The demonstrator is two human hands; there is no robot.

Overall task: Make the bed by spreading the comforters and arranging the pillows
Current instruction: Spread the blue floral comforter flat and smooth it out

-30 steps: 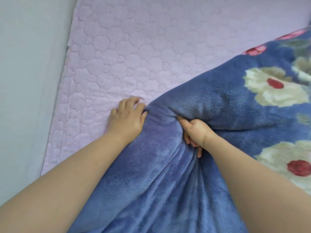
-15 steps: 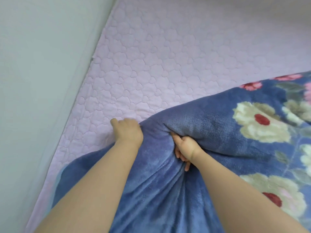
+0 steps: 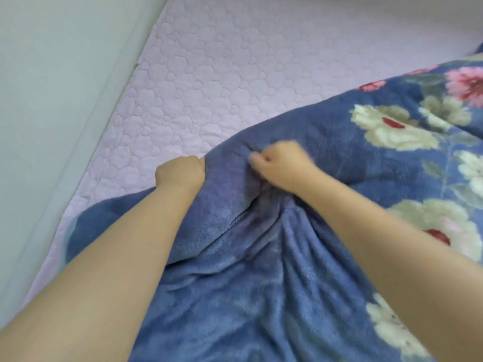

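Pale grey-green wall [image 3: 60, 82] down the left side, meeting the edge of a lilac quilted mattress pad [image 3: 214, 74] stitched in a rounded, petal-like pattern. Bare pad across the upper middle and top of the head view, with a thin strip showing along the wall at lower left.

Blue plush comforter [image 3: 235, 296] spread over the lower and right parts of the bed, its leading fold running from the centre up toward the right edge. Plain blue pile near the middle; cream, pink and red flowers with grey-green leaves printed on the right portion. Deep creases fanning downward from a bunched spot between the two wrists.

Left hand [image 3: 180, 173] at the front fold of the comforter, just where blue fabric meets lilac pad, fingers curled under into a fist around the edge of the cloth, knuckles up. Right hand [image 3: 281, 165] close beside it, on top of the bunched fold, fingers curled inward; motion blur there, so probably pinching the fabric, though the grip itself cannot be told for certain. Both bare forearms reaching in from the bottom corners, resting across the comforter.
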